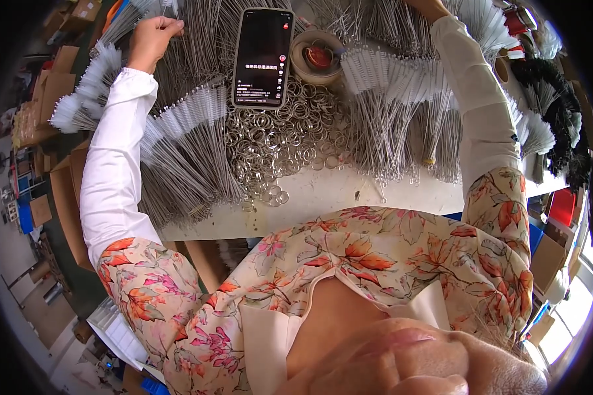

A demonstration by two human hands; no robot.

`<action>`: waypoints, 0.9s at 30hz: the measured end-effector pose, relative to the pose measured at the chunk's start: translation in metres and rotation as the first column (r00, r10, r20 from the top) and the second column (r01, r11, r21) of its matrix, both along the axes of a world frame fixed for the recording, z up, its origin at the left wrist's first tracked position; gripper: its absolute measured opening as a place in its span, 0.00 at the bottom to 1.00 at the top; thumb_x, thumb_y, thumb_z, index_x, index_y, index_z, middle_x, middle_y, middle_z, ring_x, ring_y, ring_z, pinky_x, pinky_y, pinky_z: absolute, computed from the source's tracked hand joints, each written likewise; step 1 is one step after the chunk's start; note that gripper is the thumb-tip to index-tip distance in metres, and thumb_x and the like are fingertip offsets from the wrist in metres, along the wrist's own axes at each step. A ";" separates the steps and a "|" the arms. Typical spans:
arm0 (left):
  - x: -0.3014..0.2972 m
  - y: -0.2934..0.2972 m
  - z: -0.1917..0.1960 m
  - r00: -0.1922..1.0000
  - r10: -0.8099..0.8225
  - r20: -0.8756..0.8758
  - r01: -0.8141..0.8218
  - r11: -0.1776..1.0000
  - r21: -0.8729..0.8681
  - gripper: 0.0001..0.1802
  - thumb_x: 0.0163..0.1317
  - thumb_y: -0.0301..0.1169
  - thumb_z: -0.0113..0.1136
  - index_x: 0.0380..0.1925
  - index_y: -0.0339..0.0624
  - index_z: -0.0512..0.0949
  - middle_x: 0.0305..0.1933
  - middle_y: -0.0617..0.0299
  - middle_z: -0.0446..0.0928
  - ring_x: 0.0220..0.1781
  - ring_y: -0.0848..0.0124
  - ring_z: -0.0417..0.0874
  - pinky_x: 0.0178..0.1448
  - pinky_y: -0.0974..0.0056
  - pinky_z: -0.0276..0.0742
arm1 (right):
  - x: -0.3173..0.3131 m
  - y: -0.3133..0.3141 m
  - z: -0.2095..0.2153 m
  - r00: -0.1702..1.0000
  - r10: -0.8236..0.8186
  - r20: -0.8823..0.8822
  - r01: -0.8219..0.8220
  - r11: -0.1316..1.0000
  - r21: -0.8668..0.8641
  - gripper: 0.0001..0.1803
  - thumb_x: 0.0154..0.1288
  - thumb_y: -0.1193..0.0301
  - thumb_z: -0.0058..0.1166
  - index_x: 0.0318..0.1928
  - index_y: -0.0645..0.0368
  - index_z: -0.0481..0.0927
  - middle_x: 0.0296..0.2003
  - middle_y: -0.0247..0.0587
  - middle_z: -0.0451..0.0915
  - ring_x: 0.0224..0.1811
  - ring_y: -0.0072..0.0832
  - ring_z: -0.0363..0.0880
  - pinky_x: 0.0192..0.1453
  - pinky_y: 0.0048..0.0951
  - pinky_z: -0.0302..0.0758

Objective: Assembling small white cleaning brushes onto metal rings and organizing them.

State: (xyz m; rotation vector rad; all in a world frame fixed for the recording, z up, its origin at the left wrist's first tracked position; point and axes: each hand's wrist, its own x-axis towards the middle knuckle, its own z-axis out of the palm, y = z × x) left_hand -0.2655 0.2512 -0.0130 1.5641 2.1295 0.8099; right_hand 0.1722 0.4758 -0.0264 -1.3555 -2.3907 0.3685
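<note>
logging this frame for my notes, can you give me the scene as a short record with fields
left hand: closed on thin wire brush stems at the far left of the table
right hand: reaching into brushes at the far edge, mostly out of view
centre: heap of metal rings
behind rings: phone, roll of tape
surface: white table

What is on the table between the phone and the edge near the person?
A heap of shiny metal rings lies between the phone and the near edge of the white table, with a bare strip before the edge. The head view shows it.
</note>
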 end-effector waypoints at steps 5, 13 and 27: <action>0.035 0.018 0.027 0.998 -0.041 0.042 0.038 0.997 0.070 0.10 0.59 0.30 0.58 0.33 0.34 0.80 0.32 0.60 0.82 0.36 0.76 0.80 0.44 0.73 0.71 | 0.027 -0.012 0.037 0.958 -0.167 -0.235 0.176 0.984 0.015 0.10 0.43 0.67 0.61 0.22 0.61 0.83 0.18 0.41 0.80 0.20 0.28 0.77 0.28 0.31 0.73; 0.030 0.007 0.101 0.978 0.169 -0.118 -0.089 0.863 0.498 0.18 0.63 0.39 0.53 0.46 0.38 0.77 0.37 0.62 0.81 0.34 0.79 0.75 0.37 0.72 0.69 | 0.075 -0.041 0.128 0.586 -0.094 -0.805 0.072 0.995 -0.064 0.11 0.58 0.65 0.47 0.26 0.59 0.76 0.17 0.29 0.66 0.18 0.19 0.65 0.22 0.24 0.66; 0.124 -0.217 0.131 0.840 0.262 0.475 -0.372 0.915 0.154 0.19 0.68 0.38 0.46 0.45 0.32 0.75 0.28 0.72 0.65 0.21 0.88 0.54 0.21 0.80 0.45 | 0.195 -0.018 0.068 0.779 -0.617 0.110 0.569 0.770 0.290 0.18 0.44 0.54 0.62 0.26 0.56 0.83 0.27 0.47 0.81 0.30 0.44 0.80 0.38 0.41 0.77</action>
